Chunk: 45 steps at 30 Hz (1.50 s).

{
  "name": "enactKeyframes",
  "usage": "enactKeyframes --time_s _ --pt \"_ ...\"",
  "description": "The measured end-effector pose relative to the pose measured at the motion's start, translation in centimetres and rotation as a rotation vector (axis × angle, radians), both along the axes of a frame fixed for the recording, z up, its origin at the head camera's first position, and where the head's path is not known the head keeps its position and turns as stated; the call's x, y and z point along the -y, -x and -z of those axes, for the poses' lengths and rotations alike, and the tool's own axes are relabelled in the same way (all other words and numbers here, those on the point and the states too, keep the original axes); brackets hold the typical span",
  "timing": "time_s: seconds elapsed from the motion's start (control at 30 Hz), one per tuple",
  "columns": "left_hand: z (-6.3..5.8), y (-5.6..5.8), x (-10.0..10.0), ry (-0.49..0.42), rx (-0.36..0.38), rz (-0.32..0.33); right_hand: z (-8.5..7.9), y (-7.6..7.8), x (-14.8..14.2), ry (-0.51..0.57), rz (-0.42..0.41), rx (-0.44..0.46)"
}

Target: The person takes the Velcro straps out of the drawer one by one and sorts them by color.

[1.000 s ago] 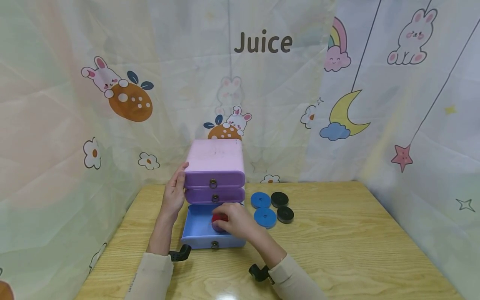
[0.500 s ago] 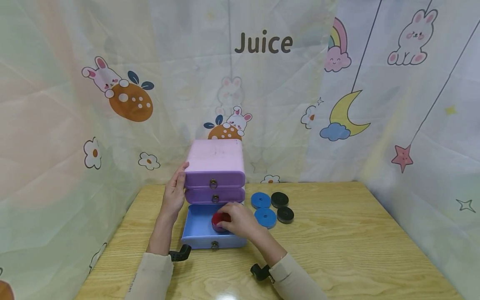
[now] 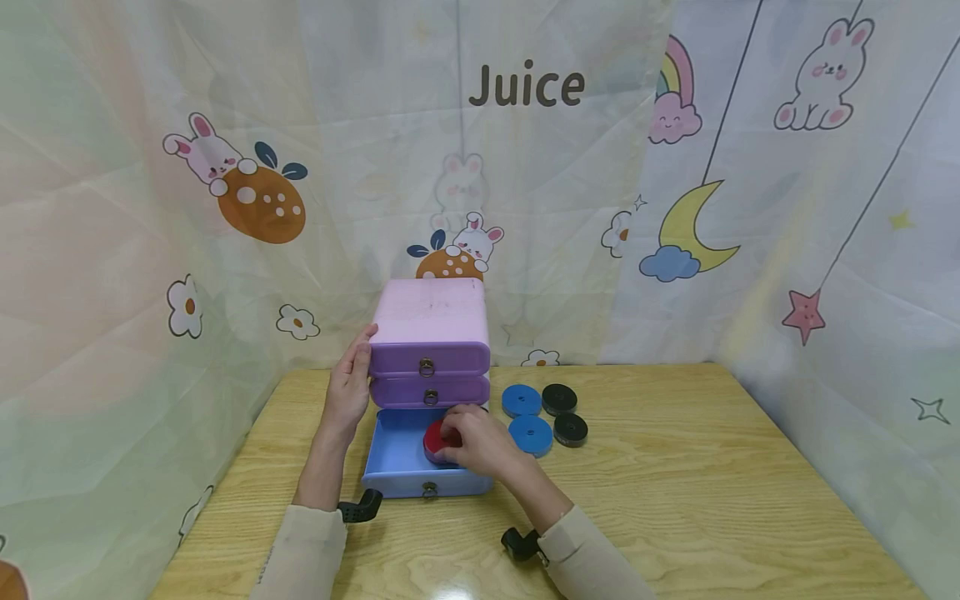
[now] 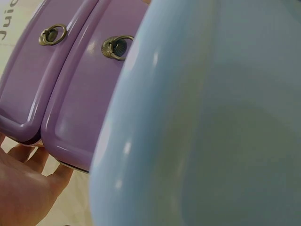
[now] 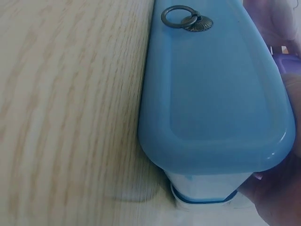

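A small chest of drawers (image 3: pixel 429 310) with a pink top has two closed purple drawers and a blue drawer (image 3: pixel 397 442) pulled out at the bottom. Along the chest's left side lies my left hand (image 3: pixel 348 390), fingers extended against the wall and thumb near the front edge; the left wrist view shows this hand (image 4: pixel 26 188) beside the purple drawer fronts. Inside the blue drawer is a red roll (image 3: pixel 435 442), flat and round like coiled tape. My right hand (image 3: pixel 480 442) reaches in from the right and grips the roll's right part between thumb and curled fingers.
Two blue rolls (image 3: pixel 530 434) and two black rolls (image 3: pixel 571 429) lie on the wooden table (image 3: pixel 675 483) right of the chest. A printed cloth (image 3: pixel 555 208) hangs behind and at both sides. Each drawer front carries a ring pull (image 5: pixel 181 18).
My right hand has shifted slightly right within the blue drawer, and more of the red roll shows. My left hand stays against the chest.
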State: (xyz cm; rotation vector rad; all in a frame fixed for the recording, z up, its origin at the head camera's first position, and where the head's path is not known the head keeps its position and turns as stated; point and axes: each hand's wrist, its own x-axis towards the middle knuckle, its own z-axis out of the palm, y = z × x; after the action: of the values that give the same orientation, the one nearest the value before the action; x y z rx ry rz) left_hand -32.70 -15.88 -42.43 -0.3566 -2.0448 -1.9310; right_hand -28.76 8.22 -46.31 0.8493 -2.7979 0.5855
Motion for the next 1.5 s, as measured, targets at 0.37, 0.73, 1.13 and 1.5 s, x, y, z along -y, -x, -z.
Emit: enactKeyframes --time_s 0.37,0.73,1.13,1.5 --pt "0.0 -0.1 0.1 -0.001 0.003 -0.007 0.1 -0.1 0.0 0.019 0.001 0.09" --pt "0.0 -0.1 0.0 0.008 0.0 -0.012 -0.1 -0.1 -0.1 0.025 -0.009 0.089" --pt "-0.1 -0.2 0.0 0.013 -0.005 -0.009 -1.9 0.4 -2.6 0.249 -0.172 0.327" --pt "0.1 0.0 0.0 0.018 -0.012 -0.01 -3.7 0.5 -5.6 0.301 -0.232 0.435"
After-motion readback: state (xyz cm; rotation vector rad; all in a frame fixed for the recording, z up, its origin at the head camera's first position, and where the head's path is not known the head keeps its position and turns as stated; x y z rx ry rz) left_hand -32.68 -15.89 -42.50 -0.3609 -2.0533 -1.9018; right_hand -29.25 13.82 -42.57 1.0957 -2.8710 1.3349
